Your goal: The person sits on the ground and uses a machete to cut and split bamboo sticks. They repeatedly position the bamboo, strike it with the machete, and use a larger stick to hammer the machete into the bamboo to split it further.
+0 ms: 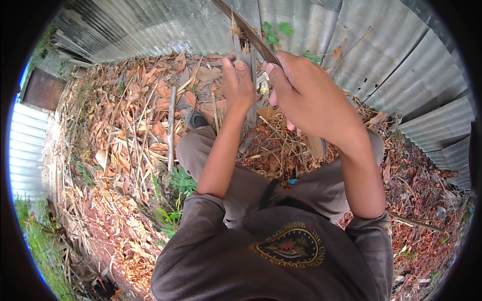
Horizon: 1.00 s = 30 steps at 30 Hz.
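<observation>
My right hand (306,95) is closed round the wooden handle of a machete (251,36), whose butt shows below the hand. Its long dark blade slants up and to the left, past the top of a grey wooden post (251,118). My left hand (239,88) is wrapped round that post, just below its splintered, straw-coloured upper part (245,46). The blade overlaps the splintered wood in view; whether it touches the wood I cannot tell. The post stands between my bent knees, partly hidden by my hands.
Corrugated metal sheets (401,65) form a fence in front and to the right. Dry leaves (135,100) and twigs cover the ground, with a pale stick (171,128) lying left of my left leg. Green plants (183,180) grow beside my left knee.
</observation>
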Tool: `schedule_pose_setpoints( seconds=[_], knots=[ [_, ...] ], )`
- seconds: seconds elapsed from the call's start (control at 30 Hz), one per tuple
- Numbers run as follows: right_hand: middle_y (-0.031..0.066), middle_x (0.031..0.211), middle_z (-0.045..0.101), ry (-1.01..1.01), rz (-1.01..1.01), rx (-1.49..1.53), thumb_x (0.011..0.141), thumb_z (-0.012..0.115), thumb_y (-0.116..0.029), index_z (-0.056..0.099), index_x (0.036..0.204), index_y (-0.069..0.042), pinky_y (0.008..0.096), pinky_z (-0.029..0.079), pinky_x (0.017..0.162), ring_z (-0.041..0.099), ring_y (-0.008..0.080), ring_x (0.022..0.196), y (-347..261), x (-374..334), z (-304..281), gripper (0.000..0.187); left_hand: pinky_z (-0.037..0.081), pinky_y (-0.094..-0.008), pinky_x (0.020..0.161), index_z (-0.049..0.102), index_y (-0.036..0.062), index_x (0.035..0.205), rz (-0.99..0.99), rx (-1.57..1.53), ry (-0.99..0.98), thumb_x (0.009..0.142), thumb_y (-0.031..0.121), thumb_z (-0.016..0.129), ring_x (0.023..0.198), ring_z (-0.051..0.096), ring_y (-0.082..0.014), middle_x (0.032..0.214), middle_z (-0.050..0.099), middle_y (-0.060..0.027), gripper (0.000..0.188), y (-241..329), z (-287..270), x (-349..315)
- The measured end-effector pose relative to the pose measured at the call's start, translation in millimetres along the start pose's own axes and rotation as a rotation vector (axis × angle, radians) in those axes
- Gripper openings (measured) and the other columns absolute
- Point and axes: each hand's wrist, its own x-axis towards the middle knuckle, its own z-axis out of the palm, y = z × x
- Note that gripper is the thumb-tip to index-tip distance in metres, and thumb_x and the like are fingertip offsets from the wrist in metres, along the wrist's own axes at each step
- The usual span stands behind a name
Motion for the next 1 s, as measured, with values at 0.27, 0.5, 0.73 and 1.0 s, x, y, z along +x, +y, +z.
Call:
schedule_pose_setpoints(
  seconds=[0.27,0.5,0.73,1.0],
  knots=[
    [0.0178,0.066,0.059,-0.137,0.026,0.021,0.091,0.041,-0.015,0.051,0.083,0.014,0.0355,0.049,0.041,0.061,0.0223,0.046,0.2,50.5,3.4,0.031,0.052,-0.0352,0.08,0.033,-0.0036,0.123,-0.114,-0.203,-0.366,0.07,0.051,0.081,0.099,0.056,-0.0218,0.113,0.046,-0.0167,0.091,151.7,-65.1,-57.0],
    [0.0328,0.078,0.063,-0.139,0.11,-0.025,0.076,0.054,-0.016,0.065,0.081,0.012,0.046,0.052,0.073,0.067,0.0419,0.076,-12.1,73.2,12.9,0.031,0.056,-0.028,0.066,0.019,-0.0018,0.13,-0.569,-0.662,-0.269,0.085,0.019,0.073,0.083,0.059,-0.017,0.102,0.051,-0.0132,0.074,167.7,-44.7,-41.3],
    [0.0148,0.068,0.059,-0.226,0.023,-0.15,0.093,0.049,-0.029,0.06,0.086,0.01,0.0373,0.048,0.059,0.057,0.019,0.055,-17.7,75.4,3.4,0.041,0.043,-0.0225,0.046,0.041,0.0043,0.121,-0.786,-0.728,-0.312,0.096,0.025,0.059,0.057,0.048,-0.0084,0.08,0.05,-0.003,0.037,174.9,-44.7,-36.0],
    [0.0111,0.107,0.065,0.408,0.241,0.057,0.09,0.055,-0.053,0.056,0.128,0.001,0.0285,0.05,0.068,0.061,0.0176,0.091,60.5,-38.9,-96.1,0.066,0.032,-0.0202,0.039,0.048,0.0066,0.086,-0.774,-0.554,-0.201,0.1,0.046,0.041,0.047,0.037,-0.0051,0.063,0.041,0.0006,0.042,163.2,-98.7,-24.5]
  ],
)
